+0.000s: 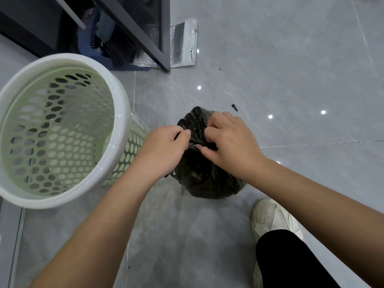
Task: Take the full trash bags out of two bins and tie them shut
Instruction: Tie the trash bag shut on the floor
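A full black trash bag [204, 179] stands on the grey tiled floor in the middle of the view. My left hand [166, 148] pinches a strip of the bag's gathered top from the left. My right hand [228, 144] grips the bunched plastic from the right, fingers curled over the neck of the bag. The hands nearly touch above the bag. To the left stands a pale green perforated bin [62, 192] with a white rim, with no bag inside it.
A dark cabinet frame [164, 34] with a brush and dustpan [118, 48] inside is at the top, with a silver foil mat [182, 44] beside it. A small dark scrap [234, 107] lies on the floor beyond the bag. My white shoe [272, 217] is at lower right.
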### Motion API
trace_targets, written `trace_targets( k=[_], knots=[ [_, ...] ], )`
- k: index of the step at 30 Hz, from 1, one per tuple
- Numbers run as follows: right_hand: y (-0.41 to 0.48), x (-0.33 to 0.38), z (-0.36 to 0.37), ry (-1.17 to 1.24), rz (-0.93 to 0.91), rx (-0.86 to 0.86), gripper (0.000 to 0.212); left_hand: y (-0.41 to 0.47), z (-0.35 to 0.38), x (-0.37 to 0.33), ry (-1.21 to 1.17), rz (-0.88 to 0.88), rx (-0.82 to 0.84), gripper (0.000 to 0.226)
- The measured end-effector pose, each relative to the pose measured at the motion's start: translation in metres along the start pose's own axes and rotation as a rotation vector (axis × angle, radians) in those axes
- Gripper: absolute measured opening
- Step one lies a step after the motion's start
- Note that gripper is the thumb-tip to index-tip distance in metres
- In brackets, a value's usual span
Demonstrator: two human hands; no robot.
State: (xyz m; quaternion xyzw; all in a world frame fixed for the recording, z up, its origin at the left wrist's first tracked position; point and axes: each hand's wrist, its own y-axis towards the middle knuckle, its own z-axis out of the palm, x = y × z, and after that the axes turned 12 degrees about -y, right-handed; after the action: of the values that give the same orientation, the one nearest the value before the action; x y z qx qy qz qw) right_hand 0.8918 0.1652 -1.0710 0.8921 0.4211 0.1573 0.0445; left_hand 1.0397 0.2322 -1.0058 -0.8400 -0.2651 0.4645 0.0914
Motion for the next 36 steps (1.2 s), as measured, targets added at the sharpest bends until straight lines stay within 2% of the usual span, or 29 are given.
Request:
trace_targets(
  k=[7, 12, 15, 24, 30, 36],
  knots=[
    [-0.002, 0.008, -0.001, -0.012, -0.003, 0.029, 0.021, 0.0, 0.0, 0.001, 0.058, 0.006, -0.02, 0.039],
    [-0.004, 0.006, 0.001, -0.084, -0.011, -0.061, 0.033, 0.0, 0.0, 0.002, 0.049, 0.013, -0.04, 0.038],
    [-0.004, 0.003, 0.0, -0.102, -0.041, -0.037, 0.035, 0.0, -0.001, 0.004, 0.056, 0.013, -0.034, 0.037],
    [0.0, 0.009, -0.004, -0.093, 0.031, 0.067, 0.015, -0.001, 0.0, 0.001, 0.068, 0.011, -0.024, 0.034],
    [0.002, 0.007, -0.001, -0.054, -0.033, -0.015, 0.027, 0.003, -0.003, 0.003, 0.056, 0.023, -0.053, 0.036],
    [0.006, 0.005, 0.0, -0.001, -0.033, 0.047, 0.027, 0.004, -0.002, 0.005, 0.078, 0.007, -0.092, 0.04]
  ],
)
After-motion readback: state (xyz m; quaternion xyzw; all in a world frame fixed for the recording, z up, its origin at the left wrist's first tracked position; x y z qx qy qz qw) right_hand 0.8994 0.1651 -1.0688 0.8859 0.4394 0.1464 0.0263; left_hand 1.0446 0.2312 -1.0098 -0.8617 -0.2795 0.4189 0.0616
